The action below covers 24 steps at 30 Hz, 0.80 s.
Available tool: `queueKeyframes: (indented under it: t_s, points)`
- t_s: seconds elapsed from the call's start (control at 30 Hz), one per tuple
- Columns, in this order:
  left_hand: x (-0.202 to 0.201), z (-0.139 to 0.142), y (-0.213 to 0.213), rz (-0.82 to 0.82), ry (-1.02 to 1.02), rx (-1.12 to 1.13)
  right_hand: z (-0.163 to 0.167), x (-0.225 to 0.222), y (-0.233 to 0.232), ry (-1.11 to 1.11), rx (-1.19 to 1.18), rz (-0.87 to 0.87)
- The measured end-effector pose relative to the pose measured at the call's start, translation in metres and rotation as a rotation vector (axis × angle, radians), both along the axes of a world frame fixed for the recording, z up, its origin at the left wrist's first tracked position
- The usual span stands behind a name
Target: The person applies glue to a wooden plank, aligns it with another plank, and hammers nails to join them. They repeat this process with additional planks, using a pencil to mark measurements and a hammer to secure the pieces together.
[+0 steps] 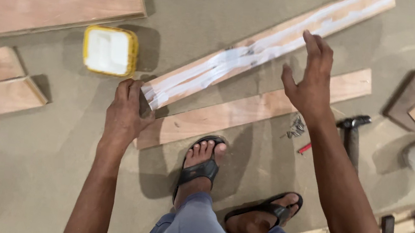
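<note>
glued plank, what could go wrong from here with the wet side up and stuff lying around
1. The left hand grips only the glued plank's end while the right hand hovers open above it, so the plank could tip or the palm get smeared.
2. The open yellow glue tub sits close by; a swing might knock it.
3. Loose nails and a hammer lie near sandalled feet.

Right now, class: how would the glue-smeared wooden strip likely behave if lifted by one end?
The glue-smeared strip looks like solid wood, so probably stiff. It is long and narrow, and the left hand grips only its near end, so the far end may swing. The white smear could be sticky.
</note>
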<state>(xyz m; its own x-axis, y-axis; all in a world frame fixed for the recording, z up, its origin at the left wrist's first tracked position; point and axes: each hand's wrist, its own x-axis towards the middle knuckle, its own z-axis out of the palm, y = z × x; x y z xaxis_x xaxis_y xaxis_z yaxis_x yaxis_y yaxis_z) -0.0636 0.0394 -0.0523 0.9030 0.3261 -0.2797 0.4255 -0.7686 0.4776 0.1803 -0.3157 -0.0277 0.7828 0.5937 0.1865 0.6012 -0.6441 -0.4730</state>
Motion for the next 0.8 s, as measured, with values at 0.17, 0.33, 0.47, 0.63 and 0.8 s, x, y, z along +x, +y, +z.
queueKeyframes:
  t_s: [0.17,0.33,0.47,0.63,0.8]
  points:
    - [-0.038,-0.021,0.033,0.074,0.066,0.153,-0.014,-0.011,0.015,0.073,0.09,0.014]
    - [-0.055,-0.039,0.082,0.204,0.141,0.156,-0.025,-0.018,0.023,0.099,0.091,0.007]
    - [-0.042,-0.072,0.079,0.426,-0.364,-0.063,-0.027,-0.026,0.037,0.084,0.123,-0.04]
    - [-0.011,-0.083,0.061,0.373,-0.615,0.042,-0.025,-0.026,0.012,0.042,0.148,-0.123]
    - [0.016,-0.022,0.05,0.461,-0.574,-0.059,-0.038,0.001,-0.075,0.014,0.213,-0.493]
